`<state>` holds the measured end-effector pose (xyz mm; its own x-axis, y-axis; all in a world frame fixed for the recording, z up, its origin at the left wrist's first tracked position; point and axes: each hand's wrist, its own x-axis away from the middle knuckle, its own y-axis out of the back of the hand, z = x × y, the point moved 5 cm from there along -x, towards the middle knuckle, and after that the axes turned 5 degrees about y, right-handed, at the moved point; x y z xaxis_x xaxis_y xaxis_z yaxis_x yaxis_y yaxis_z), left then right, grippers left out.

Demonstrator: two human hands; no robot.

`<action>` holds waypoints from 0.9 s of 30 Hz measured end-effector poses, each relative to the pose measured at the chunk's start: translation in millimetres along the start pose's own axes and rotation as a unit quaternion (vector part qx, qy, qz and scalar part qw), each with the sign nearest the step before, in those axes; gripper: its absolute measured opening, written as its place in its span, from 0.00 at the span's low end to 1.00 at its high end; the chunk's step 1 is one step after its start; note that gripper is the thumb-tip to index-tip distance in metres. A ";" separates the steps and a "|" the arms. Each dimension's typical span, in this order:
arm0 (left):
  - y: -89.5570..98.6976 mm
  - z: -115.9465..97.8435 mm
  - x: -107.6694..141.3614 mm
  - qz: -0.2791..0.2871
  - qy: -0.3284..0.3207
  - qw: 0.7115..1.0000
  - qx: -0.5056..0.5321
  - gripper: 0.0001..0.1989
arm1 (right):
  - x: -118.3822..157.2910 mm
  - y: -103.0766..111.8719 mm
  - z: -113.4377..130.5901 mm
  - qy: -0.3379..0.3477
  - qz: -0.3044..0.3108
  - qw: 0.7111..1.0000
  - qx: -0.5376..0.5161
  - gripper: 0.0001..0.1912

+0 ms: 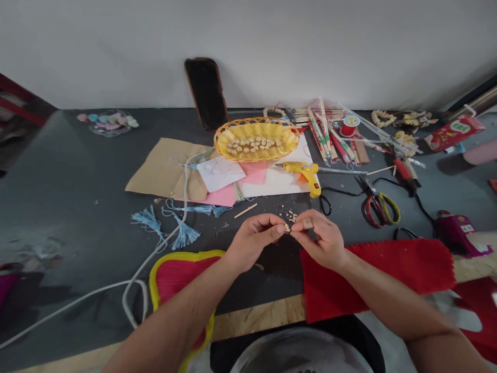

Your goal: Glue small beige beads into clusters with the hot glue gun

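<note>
"Cream in colour, that cluster [287, 228]. Location?"

"Between the two hands, over the dark surface [97, 171], just nearer the wearer than a scatter of loose beads [291, 215]."

"State of the grip?"

"Left hand [254, 239]: thumb and forefinger pinching the cluster. Right hand [322, 241]: thumb and fingertip drawn in at its other side. Whether they pinch the cluster or something finer, I cannot tell."

"Principal risk?"

"Slippage, in my judgement. The piece is tiny and held at the tips only; uneven pressure could shoot it loose, and among the loose beads it would be hard to pick out."

"Secondary risks?"

"Two noted. The loose beads lie unconfined beside the fingers, so a careless knuckle could scatter them. The glue gun [298, 168] lies near the basket [218, 141], which contains similar clusters; its temperature cannot be determined. If hot, it could burn a hand reaching that way."

"And the red felt [404, 264]?"

"Under the right forearm. A dragging arm could ruck it up."
</note>
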<state>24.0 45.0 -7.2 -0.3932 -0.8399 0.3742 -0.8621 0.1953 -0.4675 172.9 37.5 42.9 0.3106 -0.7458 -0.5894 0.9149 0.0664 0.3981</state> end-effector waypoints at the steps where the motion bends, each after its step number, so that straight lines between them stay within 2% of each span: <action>1: 0.3 0.2 -0.2 -0.001 0.001 1.000 -0.002 0.12 | 0.1 -0.6 0.1 0.000 0.006 1.000 0.002 0.04; 14: -0.8 -0.2 1.2 0.011 -0.008 0.999 -0.033 0.11 | 2.8 -3.8 -1.6 -0.005 0.036 0.999 0.002 0.04; 21: 0.0 -0.4 1.3 0.021 -0.011 0.999 -0.034 0.10 | 0.9 0.1 0.9 0.003 0.022 1.000 -0.008 0.04; 27: -1.0 -1.3 1.0 0.037 -0.011 0.998 -0.039 0.10 | 0.2 1.5 0.0 0.012 0.035 0.999 -0.024 0.11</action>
<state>24.1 44.6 -5.3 -0.4501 -0.8327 0.3225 -0.8537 0.2952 -0.4291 174.3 37.4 43.4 0.3790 -0.7224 -0.5783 0.9021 0.1491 0.4050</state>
